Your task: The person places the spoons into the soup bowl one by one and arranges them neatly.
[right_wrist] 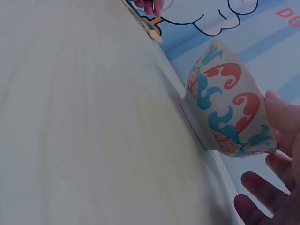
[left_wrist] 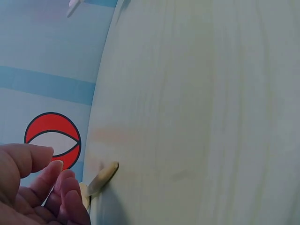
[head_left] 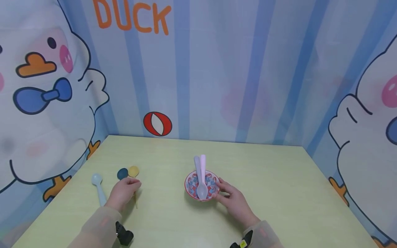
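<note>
Room to pass lies between the left hand (head_left: 124, 193) and the bowl (head_left: 191, 184), with two spoons (head_left: 203, 174) blocking its far rim and the right hand (head_left: 234, 202) its right.

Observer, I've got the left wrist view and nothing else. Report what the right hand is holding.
Observer: The right hand grips a patterned bowl at its right side.

Operator: None of that reaches my picture. Tell me what's in the bowl.

Observer: The head view shows two spoons in it, a pink spoon and a greyish-purple spoon, their handles sticking out past the far edge.

Operator: Now check the outer side of the left hand, away from the bowl.

Observer: A light blue spoon lies there, to the left of that hand.
</note>
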Motion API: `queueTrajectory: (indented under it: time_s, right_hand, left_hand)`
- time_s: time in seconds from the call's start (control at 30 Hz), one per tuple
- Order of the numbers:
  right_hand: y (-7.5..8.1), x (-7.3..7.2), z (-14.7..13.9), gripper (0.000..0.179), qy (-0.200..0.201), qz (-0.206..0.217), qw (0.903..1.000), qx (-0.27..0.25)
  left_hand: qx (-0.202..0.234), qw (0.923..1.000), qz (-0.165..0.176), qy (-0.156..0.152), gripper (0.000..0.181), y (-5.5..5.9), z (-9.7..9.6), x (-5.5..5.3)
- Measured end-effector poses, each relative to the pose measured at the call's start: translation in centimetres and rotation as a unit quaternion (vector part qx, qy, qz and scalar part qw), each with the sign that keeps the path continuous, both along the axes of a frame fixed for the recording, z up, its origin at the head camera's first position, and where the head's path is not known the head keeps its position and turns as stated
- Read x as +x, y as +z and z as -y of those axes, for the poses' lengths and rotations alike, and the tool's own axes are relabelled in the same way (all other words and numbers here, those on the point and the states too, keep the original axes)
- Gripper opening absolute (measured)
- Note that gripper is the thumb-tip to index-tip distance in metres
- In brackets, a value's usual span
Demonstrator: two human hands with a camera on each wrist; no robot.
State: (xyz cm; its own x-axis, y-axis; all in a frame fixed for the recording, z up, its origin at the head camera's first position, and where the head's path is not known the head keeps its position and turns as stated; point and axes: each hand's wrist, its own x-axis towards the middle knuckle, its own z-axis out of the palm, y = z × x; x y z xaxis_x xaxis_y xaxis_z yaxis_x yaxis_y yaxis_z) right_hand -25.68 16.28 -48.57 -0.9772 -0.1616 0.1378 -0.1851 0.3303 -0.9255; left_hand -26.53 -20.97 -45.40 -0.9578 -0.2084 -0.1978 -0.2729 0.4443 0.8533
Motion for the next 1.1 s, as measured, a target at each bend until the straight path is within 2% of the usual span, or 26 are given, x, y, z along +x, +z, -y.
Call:
queueTrajectory:
  time_s: [0.13, 0.37, 0.5, 0.8, 1.1]
  right_hand:
    - [-0.2, 0.0, -0.1, 0.048, 0.000, -0.009, 0.9999, -0.009]
    - [-0.5, 0.0, -0.1, 0.047, 0.000, -0.011, 0.9999, -0.013]
    - [-0.7, 0.0, 0.0, 0.045, -0.004, -0.010, 0.9998, -0.015]
    - [-1.1, -0.3, -0.1, 0.044, -0.005, -0.007, 0.9997, -0.021]
    - [-0.9, -0.3, 0.0, 0.043, -0.004, -0.009, 0.9998, -0.020]
  left_hand:
    - [-0.004, 1.0000, 0.004, -0.001, 0.035, 0.0, 0.2, 0.1]
    - [-0.082, 0.9956, 0.030, -0.033, 0.041, -0.2, 0.5, 0.0]
    - [-0.105, 0.9932, 0.027, -0.044, 0.043, -0.4, 0.5, -0.1]
    - [-0.108, 0.9925, 0.026, -0.050, 0.041, -0.6, 0.4, -0.1]
    - [-0.104, 0.9925, -0.005, -0.064, 0.030, -0.8, -0.2, 0.2]
